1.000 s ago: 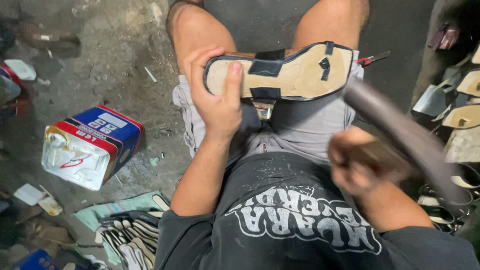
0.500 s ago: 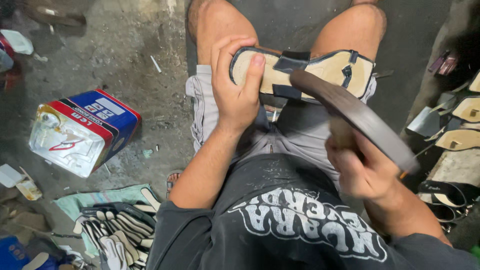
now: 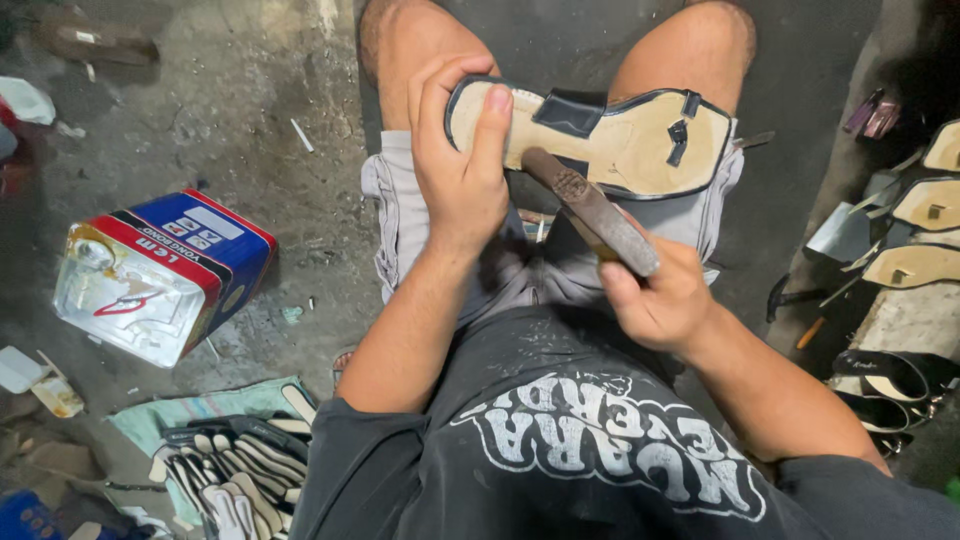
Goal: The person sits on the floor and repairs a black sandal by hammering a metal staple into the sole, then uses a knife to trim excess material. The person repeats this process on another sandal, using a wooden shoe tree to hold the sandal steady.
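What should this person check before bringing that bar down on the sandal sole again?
1. Sandal sole held steady: ok, the left hand grips its heel end and it rests across the thighs.
2. Left thumb out of the way: not ok, it lies on the sole close to the bar's tip.
3. Grip on the metal bar: ok, the right hand is closed around its lower end.
4. Bar aimed at the sole: ok, its tip rests near the strap.
5. Strap fixed down: cannot tell.
6. Glue tin out of the way: ok, on the floor to the left.
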